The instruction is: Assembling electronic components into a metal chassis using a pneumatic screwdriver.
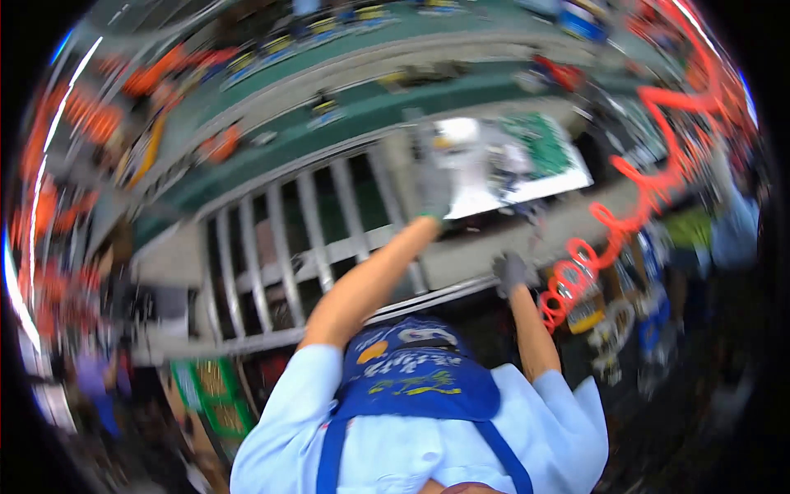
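Note:
My left hand (pixel 432 177), in a grey glove, reaches forward to the left edge of a shiny white sheet or tray (pixel 477 199) on the bench. Motion smears its fingers, and I cannot tell whether they grip that edge. A green patterned piece (pixel 535 142) lies on the sheet's right part, with blurred small pale and dark things beside it. My right hand (pixel 512 270), also in a grey glove, is lower and nearer to me, by the bench's front edge. Its fingers are too blurred to show whether they hold anything.
A metal roller conveyor (pixel 284 251) runs left of the sheet. Red coiled air hose (pixel 605 218) hangs down at the right, near my right hand. Farther back, a green shelf (pixel 284 156) bears small yellow and black items. Green boxes (pixel 212 395) stand below at left.

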The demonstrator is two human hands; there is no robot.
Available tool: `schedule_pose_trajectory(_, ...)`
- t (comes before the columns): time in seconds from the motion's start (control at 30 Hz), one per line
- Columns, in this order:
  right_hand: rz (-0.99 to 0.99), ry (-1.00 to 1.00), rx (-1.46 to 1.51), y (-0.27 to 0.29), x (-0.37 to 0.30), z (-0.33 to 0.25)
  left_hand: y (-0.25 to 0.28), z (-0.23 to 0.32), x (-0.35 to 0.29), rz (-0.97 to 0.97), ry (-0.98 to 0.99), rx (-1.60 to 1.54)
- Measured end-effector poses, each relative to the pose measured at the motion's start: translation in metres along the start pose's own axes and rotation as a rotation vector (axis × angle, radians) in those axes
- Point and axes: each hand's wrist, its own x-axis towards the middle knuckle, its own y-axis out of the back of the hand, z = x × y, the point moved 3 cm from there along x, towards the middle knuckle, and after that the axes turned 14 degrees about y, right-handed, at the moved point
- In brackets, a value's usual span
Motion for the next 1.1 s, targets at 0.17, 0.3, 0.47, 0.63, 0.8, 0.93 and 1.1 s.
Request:
schedule_pose_trajectory(0.17,0.051,-0.114,0.097,0.003,-0.067,0.131,0.010,-0.019,-0.047,-0.021,-0.245,-0.338)
schedule_pose_trajectory(0.3,0.090,-0.147,-0.227,-0.025,-0.139,0.174,0.141,-0.139,-0.074,-0.372,0.114,-0.295)
schedule_pose_trajectory(0.47,0.114,-0.173,-0.339,-0.035,-0.188,0.180,0.298,-0.416,-0.054,-0.076,0.663,0.081)
schedule_pose_trajectory(0.63,0.080,-0.042,-0.509,-0.039,-0.232,0.182,0.525,-0.572,-0.011,0.207,0.820,0.470)
schedule_pose_trajectory(0.8,-0.247,0.293,-1.027,-0.094,-0.252,0.154,0.685,-0.773,-0.020,0.169,0.984,0.963)
schedule_pose_trajectory(0.93,-0.059,0.205,-1.209,-0.118,-0.274,0.111,0.656,-0.751,0.011,0.179,0.812,0.586)
schedule_pose_trajectory(1.1,-0.124,0.064,-1.147,-0.155,-0.241,0.108,0.685,-0.749,-0.042,0.414,0.884,0.491)
